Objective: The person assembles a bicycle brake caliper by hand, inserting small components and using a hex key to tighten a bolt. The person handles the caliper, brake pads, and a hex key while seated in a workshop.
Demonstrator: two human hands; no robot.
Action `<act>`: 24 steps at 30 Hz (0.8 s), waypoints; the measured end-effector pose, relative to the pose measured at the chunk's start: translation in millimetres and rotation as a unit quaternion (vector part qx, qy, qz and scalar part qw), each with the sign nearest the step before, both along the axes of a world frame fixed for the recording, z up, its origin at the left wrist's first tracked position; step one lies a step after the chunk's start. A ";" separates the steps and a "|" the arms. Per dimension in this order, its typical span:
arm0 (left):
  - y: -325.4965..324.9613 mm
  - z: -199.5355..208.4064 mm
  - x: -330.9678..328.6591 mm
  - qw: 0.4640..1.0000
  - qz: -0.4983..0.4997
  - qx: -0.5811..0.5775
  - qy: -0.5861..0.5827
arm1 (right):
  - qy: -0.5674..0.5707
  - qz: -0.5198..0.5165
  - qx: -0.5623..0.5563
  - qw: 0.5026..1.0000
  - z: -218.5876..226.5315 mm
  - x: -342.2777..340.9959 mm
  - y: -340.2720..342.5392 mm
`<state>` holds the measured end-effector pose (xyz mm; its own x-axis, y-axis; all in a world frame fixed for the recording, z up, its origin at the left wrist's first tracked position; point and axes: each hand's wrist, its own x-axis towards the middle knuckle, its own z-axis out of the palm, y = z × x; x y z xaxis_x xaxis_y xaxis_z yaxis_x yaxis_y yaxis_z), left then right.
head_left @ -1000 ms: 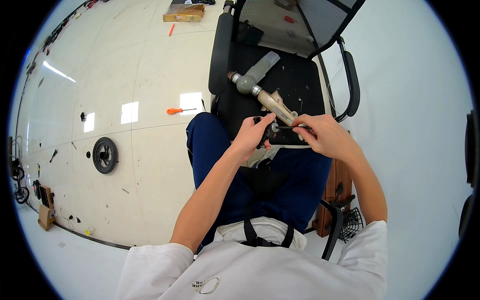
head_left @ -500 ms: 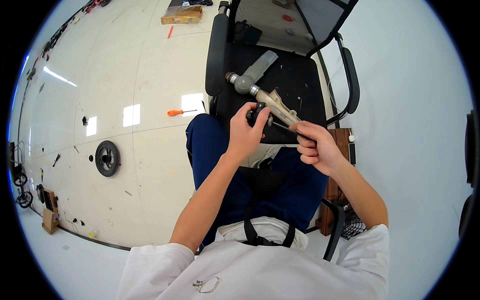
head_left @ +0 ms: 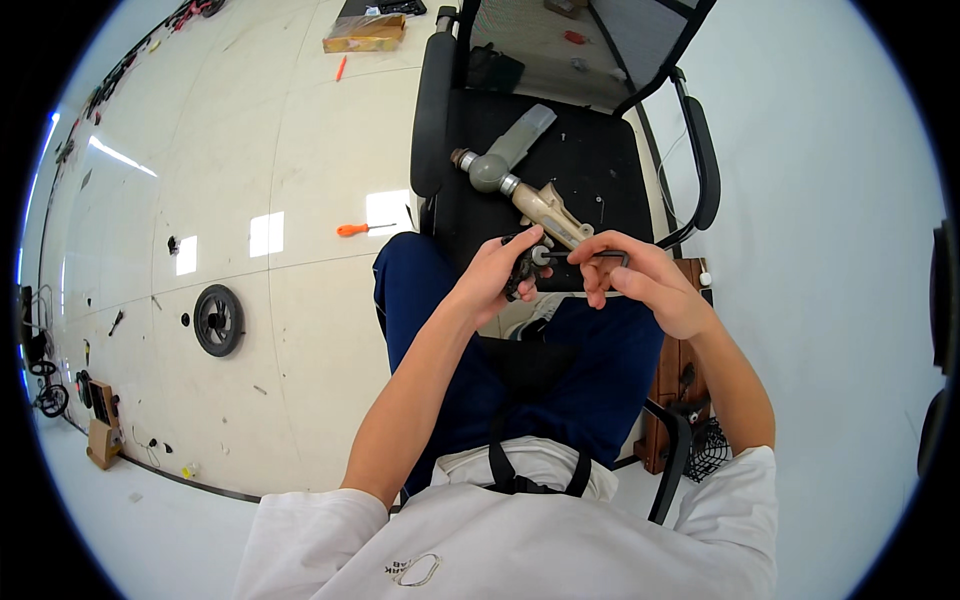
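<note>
My left hand (head_left: 492,272) is closed around a small black part (head_left: 523,274) with a round silvery piece at its side; the fingers hide much of it. In my right hand (head_left: 650,280) is a dark L-shaped hex key (head_left: 612,253), pinched near its bent end. Its long arm reaches left to the silvery piece and seems to touch it. Just beyond both hands lies a beige and grey device (head_left: 545,212) with a ball-shaped grey middle, resting on the black chair seat (head_left: 590,165).
Small screws (head_left: 599,199) lie on the seat, between the chair's armrests (head_left: 434,110). To the left on the tiled floor are an orange-handled screwdriver (head_left: 352,230) and a black wheel (head_left: 217,320). A brown wooden box (head_left: 676,390) stands right of my knee.
The hex key has swung from slanting to nearly level, its bent end now showing. My right hand has risen and loosened its curl. My left hand has turned the black part and lowered it slightly.
</note>
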<state>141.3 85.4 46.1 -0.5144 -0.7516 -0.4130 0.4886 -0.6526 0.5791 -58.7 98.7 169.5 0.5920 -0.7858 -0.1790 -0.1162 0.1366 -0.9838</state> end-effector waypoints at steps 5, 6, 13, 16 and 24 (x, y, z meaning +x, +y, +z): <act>-0.6 -1.6 -1.9 1.000 -0.021 0.013 -0.017 | 0.121 0.018 -0.131 0.984 -4.6 -9.0 -8.8; 0.0 -1.9 -3.7 0.999 -0.022 0.010 -0.026 | 0.142 0.019 -0.154 0.978 -4.8 -10.0 -10.3; 2.2 1.0 -4.0 1.000 0.001 -0.006 -0.005 | -0.189 -0.135 0.183 0.955 -8.5 2.3 -7.2; 0.1 -3.2 -2.3 1.000 -0.001 0.001 -0.003 | -0.163 -0.150 0.064 0.973 -19.7 3.3 -0.4; 0.0 5.7 -2.3 0.999 -0.028 0.009 -0.015 | -0.037 -0.140 -0.063 0.987 6.9 19.4 3.3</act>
<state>139.0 85.4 51.8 -0.5424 -0.7142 -0.4424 0.4336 -0.6890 0.5807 -39.3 102.0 176.3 0.3564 -0.9337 -0.0338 -0.0194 0.0287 -0.9994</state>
